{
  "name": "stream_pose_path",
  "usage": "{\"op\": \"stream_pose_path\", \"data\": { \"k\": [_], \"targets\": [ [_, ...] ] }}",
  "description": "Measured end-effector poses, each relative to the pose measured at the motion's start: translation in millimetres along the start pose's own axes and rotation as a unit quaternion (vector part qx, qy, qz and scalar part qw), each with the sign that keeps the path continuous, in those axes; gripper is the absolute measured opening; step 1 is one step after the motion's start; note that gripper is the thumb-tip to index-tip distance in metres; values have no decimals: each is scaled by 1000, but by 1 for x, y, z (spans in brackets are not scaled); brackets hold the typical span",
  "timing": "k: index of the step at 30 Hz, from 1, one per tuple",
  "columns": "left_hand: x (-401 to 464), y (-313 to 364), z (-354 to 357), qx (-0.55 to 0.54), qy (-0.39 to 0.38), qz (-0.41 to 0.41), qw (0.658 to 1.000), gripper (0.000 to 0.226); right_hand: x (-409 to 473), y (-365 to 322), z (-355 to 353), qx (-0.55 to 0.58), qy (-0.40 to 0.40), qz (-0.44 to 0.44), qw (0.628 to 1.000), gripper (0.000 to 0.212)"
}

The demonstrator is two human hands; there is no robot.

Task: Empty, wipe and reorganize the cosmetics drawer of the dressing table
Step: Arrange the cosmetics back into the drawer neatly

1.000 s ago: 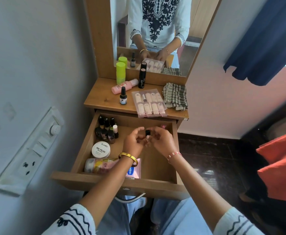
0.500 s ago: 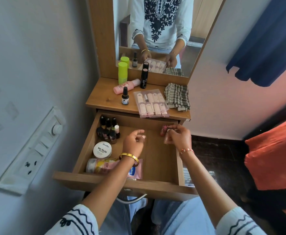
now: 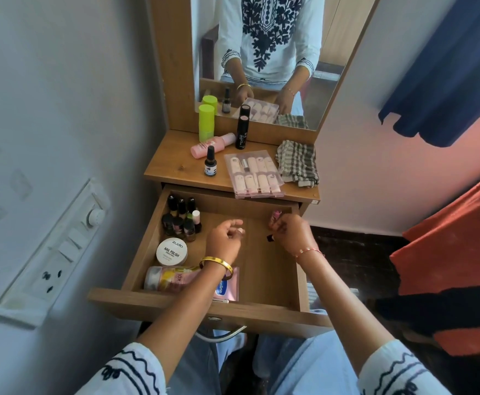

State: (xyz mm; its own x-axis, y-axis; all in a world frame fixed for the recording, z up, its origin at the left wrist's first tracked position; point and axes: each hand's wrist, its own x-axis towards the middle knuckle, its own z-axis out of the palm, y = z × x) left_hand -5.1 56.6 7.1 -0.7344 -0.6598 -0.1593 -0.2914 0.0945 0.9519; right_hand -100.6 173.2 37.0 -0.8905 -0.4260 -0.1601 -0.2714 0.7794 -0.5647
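Drawer point(image 3: 204, 305) pulled fully out, front edge nearest. Front-left corner: a lying bottle point(image 3: 167, 277), pink sachet point(image 3: 230, 286) beside it, white nail polish remover tub point(image 3: 172, 251) behind. Left hand point(image 3: 226, 240) hovers mid-drawer, fingers loosely curled, holding nothing. Right hand point(image 3: 288, 232) at the back-right wall, fingers pinching a small pink-capped item point(image 3: 276, 215), probably a lipstick. Floor between the hands is bare. Nail polish bottles point(image 3: 182, 219) cluster back-left. Tabletop beyond: clear case point(image 3: 254, 173), checked cloth point(image 3: 297, 162).
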Motion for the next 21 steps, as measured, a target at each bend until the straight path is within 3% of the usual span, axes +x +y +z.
{"op": "stream_pose_path", "data": {
  "k": [5, 14, 21],
  "targets": [
    [0, 0, 1, -6, 3, -2, 1000, 24, 3, 2, 2, -63, 28, -56, 996, 23],
    [1, 0, 1, -3, 8, 4, 1000, 25, 8, 3, 4, -98, -16, -59, 993, 14],
    [1, 0, 1, -7, 6, -1, 1000, 23, 16, -8, -7, -71, -101, 71, 990, 13]
  ]
}}
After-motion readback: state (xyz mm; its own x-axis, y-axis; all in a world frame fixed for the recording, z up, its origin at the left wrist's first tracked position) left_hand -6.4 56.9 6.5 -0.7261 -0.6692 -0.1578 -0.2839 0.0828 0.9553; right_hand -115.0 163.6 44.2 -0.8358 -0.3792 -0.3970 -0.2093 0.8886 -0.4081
